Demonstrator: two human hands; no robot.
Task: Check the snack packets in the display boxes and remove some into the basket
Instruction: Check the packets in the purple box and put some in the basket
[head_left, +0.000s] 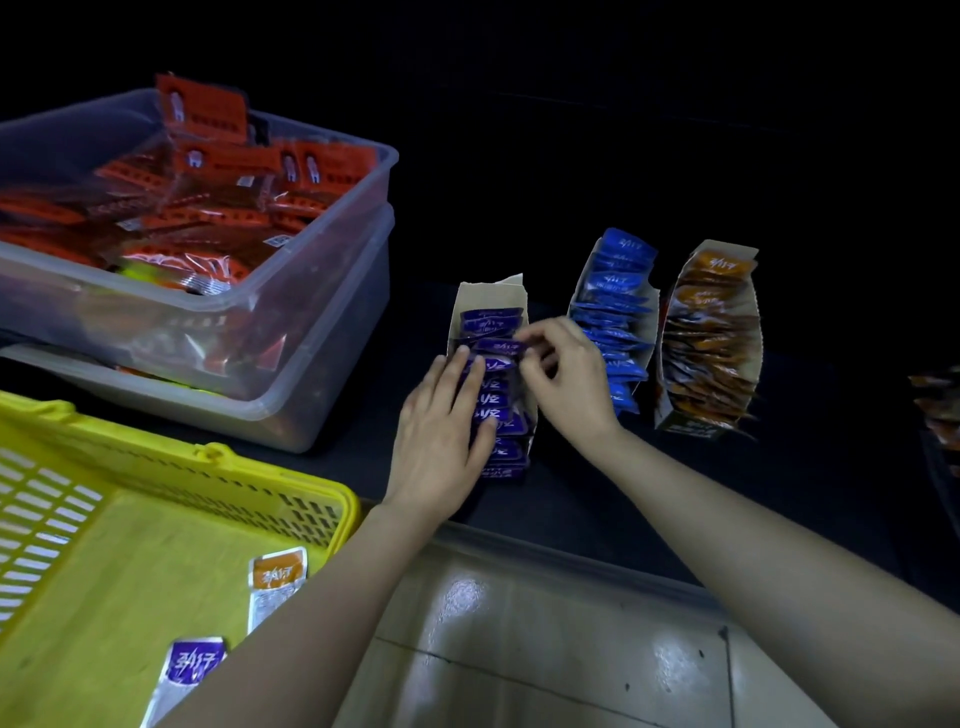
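Note:
Three cardboard display boxes lie on a dark shelf: one with purple packets (491, 332), one with blue packets (615, 312) and one with orange packets (709, 343). My left hand (444, 431) lies flat with straight fingers on the row of purple packets. My right hand (566, 374) pinches the edge of one purple packet (498, 347) near the far end of that box. A yellow basket (218, 499) sits at the lower left. It holds a purple packet (189, 670) and an orange packet (275, 582).
Two stacked clear plastic tubs (311, 249) full of red-orange packets stand at the left, behind the basket. More orange packets (940, 410) show at the right edge. Below the shelf's front edge is a glossy tiled floor (519, 649).

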